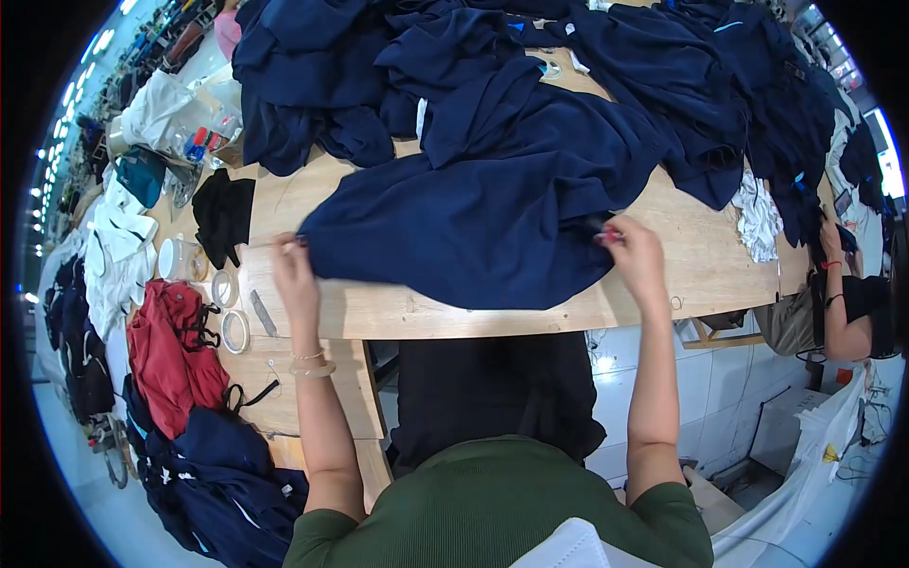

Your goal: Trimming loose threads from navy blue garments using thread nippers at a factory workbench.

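- One red garment (169, 355) lies far left, two tape rolls (234, 331) beside it.
- Left hand (292, 268): fingers pinch one navy garment (473, 222), spread on the wooden worktop (701, 256).
- Right hand (632, 254): fingers clamp its other edge.

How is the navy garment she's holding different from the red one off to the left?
The navy garment is spread flat across the table, gripped at its edges by the left hand and right hand. The red garment lies bunched, untouched and looks smaller. Both are cloth on the same wooden surface.
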Motion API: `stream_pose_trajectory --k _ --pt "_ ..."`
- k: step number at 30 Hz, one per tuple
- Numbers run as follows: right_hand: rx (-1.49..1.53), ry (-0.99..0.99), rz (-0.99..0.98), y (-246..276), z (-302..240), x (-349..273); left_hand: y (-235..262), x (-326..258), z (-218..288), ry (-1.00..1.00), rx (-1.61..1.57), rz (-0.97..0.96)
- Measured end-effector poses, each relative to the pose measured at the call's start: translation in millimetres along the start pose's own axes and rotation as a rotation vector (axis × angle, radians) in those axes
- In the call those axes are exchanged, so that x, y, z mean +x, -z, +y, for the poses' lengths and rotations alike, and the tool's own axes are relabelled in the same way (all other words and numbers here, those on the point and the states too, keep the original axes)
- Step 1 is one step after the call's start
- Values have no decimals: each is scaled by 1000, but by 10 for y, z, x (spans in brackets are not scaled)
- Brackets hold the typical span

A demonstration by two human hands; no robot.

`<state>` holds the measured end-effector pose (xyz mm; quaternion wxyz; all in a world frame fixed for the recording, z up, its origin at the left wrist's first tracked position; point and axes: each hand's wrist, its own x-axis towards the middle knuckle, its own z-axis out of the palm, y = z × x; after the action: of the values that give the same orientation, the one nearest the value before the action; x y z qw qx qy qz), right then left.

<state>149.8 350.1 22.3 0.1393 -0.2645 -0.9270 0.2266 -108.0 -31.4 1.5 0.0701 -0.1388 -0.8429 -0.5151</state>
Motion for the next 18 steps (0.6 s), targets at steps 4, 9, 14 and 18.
stream_pose_trajectory --k 4,9,14,18 --pt "864 -295 429 733 20 -215 789 168 169 -208 -56 389" --pt "867 -281 543 840 -64 -179 1203 434 -127 -79 -7 337" --pt "918 -248 370 -27 357 143 329 517 -671 55 519 188" --pt "901 -318 328 -31 150 101 -76 291 -262 111 547 223"
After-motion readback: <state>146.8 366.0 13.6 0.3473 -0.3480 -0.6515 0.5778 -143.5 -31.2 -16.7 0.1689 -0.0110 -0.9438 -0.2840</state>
